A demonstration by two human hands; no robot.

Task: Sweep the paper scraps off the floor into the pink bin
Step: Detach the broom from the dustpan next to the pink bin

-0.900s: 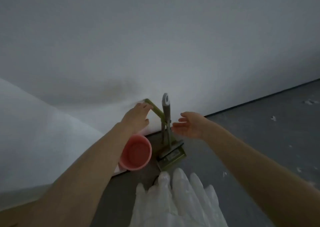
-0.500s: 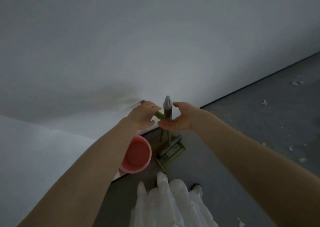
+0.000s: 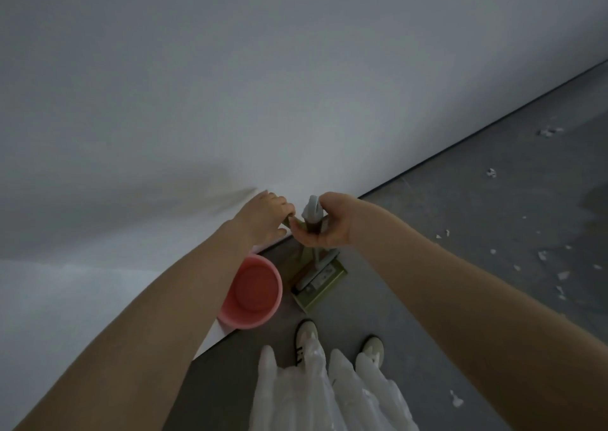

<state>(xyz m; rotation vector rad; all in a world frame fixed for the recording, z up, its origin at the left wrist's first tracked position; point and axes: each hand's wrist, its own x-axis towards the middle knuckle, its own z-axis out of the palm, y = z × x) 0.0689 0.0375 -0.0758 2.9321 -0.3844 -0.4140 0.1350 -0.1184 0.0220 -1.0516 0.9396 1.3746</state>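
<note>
We are only at the start: our left hand [image 3: 265,218] grips the green dustpan handle [image 3: 291,222] and our right hand [image 3: 324,228] the broom handle [image 3: 312,213] beside the pink bin [image 3: 251,290], while paper scraps [image 3: 543,256] lie unswept on the floor [image 3: 460,233].

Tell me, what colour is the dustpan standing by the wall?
Olive green, as far as the dim light shows: the dustpan appears in the head view, beside the pink bin.
</note>
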